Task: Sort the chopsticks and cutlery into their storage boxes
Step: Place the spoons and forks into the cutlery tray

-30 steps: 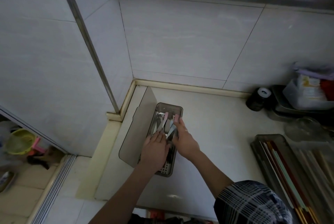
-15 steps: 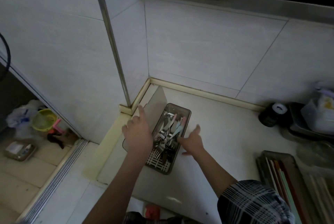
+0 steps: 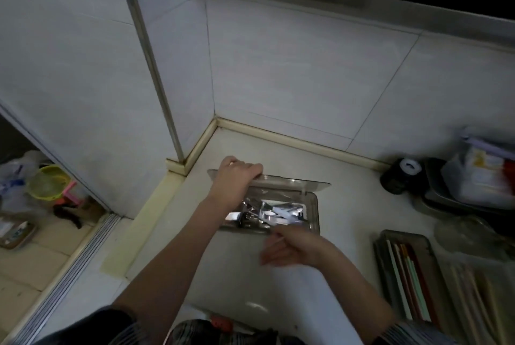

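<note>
A clear brownish cutlery box (image 3: pixel 314 215) lies crosswise on the pale counter, filled with metal spoons and forks (image 3: pixel 267 212). Its hinged transparent lid (image 3: pixel 292 184) stands up along the far side. My left hand (image 3: pixel 237 176) grips the lid's left end from above. My right hand (image 3: pixel 292 247) hovers blurred at the box's near edge, fingers spread, holding nothing. A second box (image 3: pixel 390 258) with coloured chopsticks (image 3: pixel 409 275) sits at the right.
A black cylindrical jar (image 3: pixel 398 177) and a tray with a plastic container (image 3: pixel 479 177) stand at the back right. A glass lid (image 3: pixel 468 236) lies beside the chopstick box. The tiled wall corner is close behind. The floor at left holds a yellow basket (image 3: pixel 48 181).
The cutlery box has turned from lengthwise to crosswise. My left hand moved from beside the lid onto it and gripped it. My right hand left the cutlery and drew back to the near edge.
</note>
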A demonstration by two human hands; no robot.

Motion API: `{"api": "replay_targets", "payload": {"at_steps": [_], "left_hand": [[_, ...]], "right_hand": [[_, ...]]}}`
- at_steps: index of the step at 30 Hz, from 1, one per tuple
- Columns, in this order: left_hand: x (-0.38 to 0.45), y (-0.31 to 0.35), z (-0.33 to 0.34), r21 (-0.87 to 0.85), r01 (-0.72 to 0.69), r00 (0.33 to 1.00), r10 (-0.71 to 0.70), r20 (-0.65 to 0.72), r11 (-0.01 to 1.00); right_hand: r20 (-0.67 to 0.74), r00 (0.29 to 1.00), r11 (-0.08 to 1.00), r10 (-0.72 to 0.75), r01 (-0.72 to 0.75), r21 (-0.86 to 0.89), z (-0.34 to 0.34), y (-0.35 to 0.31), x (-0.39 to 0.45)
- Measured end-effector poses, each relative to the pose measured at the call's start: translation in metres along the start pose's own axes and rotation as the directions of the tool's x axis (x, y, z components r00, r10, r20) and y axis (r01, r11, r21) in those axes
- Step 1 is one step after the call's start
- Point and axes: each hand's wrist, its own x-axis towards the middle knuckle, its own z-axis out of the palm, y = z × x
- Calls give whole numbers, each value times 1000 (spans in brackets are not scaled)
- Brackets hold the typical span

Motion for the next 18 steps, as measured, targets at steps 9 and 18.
{"api": "replay_targets", "payload": {"at_steps": [9, 18], "left_hand": [[42, 0, 18, -114, -209, 973, 218, 77, 971], [4, -18, 37, -301, -76, 901, 195, 388, 951]], "right_hand": [[-353, 304, 386, -885, 56, -921, -66, -38, -30], [-231, 699, 301, -677, -24, -953, -50, 9, 16]]}}
